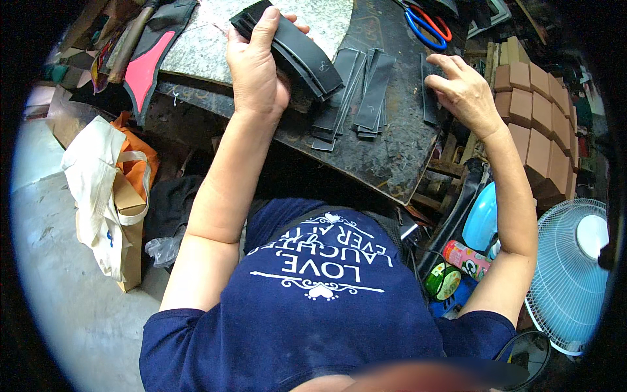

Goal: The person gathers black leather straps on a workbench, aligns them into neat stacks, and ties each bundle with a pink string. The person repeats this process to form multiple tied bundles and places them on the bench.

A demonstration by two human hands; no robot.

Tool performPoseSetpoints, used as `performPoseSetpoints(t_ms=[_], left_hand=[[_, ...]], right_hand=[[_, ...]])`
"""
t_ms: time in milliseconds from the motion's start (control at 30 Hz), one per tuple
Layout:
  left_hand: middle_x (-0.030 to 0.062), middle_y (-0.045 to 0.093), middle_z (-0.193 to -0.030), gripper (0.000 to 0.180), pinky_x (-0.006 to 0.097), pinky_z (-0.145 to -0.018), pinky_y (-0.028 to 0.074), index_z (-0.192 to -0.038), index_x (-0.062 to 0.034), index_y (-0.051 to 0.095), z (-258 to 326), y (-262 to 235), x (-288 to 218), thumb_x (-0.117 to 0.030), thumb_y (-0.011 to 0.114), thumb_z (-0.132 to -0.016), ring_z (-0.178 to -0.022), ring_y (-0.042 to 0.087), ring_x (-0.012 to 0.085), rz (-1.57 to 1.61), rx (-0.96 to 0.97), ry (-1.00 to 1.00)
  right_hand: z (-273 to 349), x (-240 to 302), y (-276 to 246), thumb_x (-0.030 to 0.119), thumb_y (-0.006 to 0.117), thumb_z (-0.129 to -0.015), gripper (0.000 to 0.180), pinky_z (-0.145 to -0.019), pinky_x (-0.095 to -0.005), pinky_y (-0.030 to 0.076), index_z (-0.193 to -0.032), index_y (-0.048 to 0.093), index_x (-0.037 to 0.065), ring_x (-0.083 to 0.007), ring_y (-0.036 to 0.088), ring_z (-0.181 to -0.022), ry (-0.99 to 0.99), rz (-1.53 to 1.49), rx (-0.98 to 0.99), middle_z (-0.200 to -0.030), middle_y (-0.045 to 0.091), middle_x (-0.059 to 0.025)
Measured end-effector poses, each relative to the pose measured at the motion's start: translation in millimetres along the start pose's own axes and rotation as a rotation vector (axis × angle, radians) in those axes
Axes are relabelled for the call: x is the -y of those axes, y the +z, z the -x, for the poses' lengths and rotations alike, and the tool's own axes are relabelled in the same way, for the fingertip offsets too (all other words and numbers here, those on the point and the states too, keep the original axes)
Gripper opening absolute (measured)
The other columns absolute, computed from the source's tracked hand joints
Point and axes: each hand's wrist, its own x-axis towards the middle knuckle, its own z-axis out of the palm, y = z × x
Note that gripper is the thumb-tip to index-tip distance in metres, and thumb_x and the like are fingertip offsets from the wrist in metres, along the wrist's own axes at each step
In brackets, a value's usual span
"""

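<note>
So the left hand [258, 72] has a proper grip on a thick stack of black strips [304, 59], closed around it with the thumb over the top face and a few fingertips poking out past the far edge. My guess is that's to stop the strips sliding over each other, since they look smooth and the lower end hangs out well past the palm. The strips fan a bit at both ends, so it's not a perfectly squared bundle.

The right hand [462, 91] is over by the table's right side, about half open, fingers crooked and spread, nothing visibly gripped. It's right at a single strip [428, 98] lying flat by itself. Can't tell if the fingertips actually touch it, and the thumb's hidden.

Between the hands there are two loose piles, the left pile [339, 98] and the right pile [374, 95], both flat on the dark table [401, 160]. They run roughly lengthwise toward the person, probably so they're easy to grab from the seat. Edges are all staggered, which looks more like quick dropping than neat stacking.

The scissors [428, 29] with red and blue handles sit up beyond the strips, maybe parked there to be out of the way. Pale stone slab [209, 55] on the left, under the held stack's far end.
</note>
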Motion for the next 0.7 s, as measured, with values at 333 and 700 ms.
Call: performPoseSetpoints(t_ms=[333,700], left_hand=[[0.0068,0.062,-0.085,0.021,0.031,-0.061,0.055,-0.104,-0.0063,0.053,8.1,12.3,-5.6,-0.018,0.064,-0.091,-0.072,0.063,0.0170,0.095,-0.085,-0.079],[0.0142,0.064,-0.094,0.028,0.038,-0.071,0.058,-0.106,-0.0033,0.047,4.8,6.9,-4.7,-0.018,0.064,-0.091,-0.080,0.066,0.0242,0.047,0.031,0.010]], right_hand=[[-10.8,3.4,-7.1,0.006,0.069,-0.061,0.029,-0.078,-0.0341,0.049,-0.087,0.057,0.012,-0.0228,0.056,-0.088,0.011,-0.044,0.126,-0.086,0.056,-0.0026],[-1.6,14.6,-4.0,0.017,0.071,-0.086,0.010,-0.052,-0.0194,0.046,-0.087,0.063,0.010,-0.0054,0.057,-0.056,1.014,-1.607,0.096,-0.064,0.059,0.0022]])
